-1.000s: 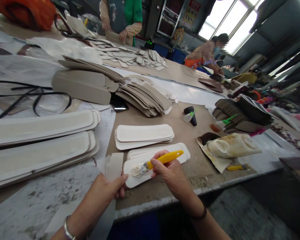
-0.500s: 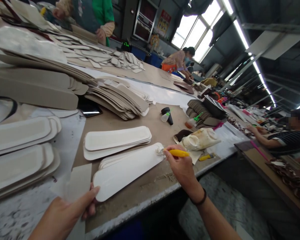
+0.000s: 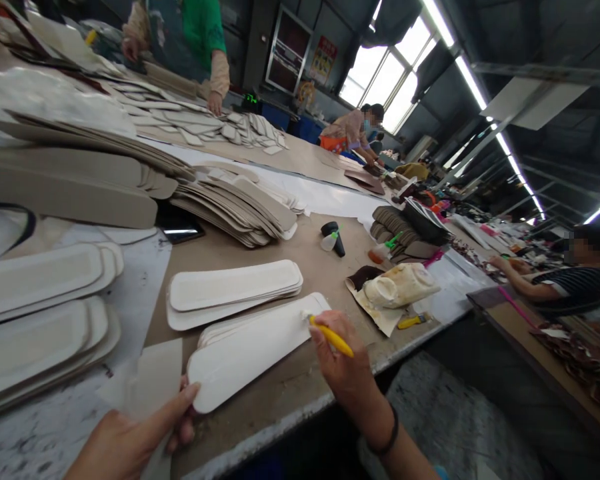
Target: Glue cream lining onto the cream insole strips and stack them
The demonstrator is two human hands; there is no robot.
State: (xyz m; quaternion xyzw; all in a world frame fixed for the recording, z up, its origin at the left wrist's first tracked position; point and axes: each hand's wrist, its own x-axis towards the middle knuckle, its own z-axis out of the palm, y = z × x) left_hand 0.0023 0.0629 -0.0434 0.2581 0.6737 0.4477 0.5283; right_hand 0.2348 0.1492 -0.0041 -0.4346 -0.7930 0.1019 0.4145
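Note:
My right hand (image 3: 343, 365) is closed round a yellow-handled brush (image 3: 330, 335), its tip on the far end of a long white padded strip (image 3: 253, 350) that lies on the brown work table (image 3: 285, 393). My left hand (image 3: 130, 440) pins the near end of that strip, thumb stretched along its edge and fingers curled under it. The strip tops a small pile of like pieces. A second stack of white strips (image 3: 230, 290) sits just behind it.
Larger white strips (image 3: 35, 293) lie at the left, grey-beige stacks (image 3: 230, 200) behind. A glue-caked jug (image 3: 400, 285), a small bottle (image 3: 330, 238) and a yellow tool (image 3: 411, 321) are to the right. Other people (image 3: 195, 40) work along the table; its edge runs just below my hands.
The brush has swept from the strip's near end to its far end, and my right hand has now tilted the handle down. My head has turned right; the left hand keeps holding the near end.

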